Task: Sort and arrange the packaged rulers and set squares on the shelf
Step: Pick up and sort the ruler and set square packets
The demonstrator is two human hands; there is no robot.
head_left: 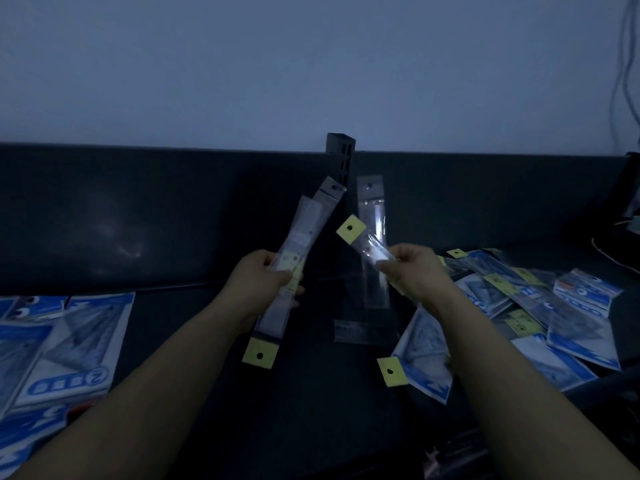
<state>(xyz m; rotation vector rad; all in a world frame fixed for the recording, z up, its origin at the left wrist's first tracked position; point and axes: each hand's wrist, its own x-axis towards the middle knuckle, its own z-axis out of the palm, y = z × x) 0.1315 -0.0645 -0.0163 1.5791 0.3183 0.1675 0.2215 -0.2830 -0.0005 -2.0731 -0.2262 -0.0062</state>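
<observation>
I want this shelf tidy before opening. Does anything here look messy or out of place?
Yes. At the right, set-square packets lie in a jumbled, overlapping heap at all angles. One ruler packet leans alone against the back panel, and a clear packet lies crosswise below it.

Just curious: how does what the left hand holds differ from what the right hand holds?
The left hand grips a stack of ruler packs leaning up to the right, yellow tab at the bottom. The right hand pinches a single ruler pack leaning up to the left, yellow tab on top. Both are long clear sleeves.
</observation>
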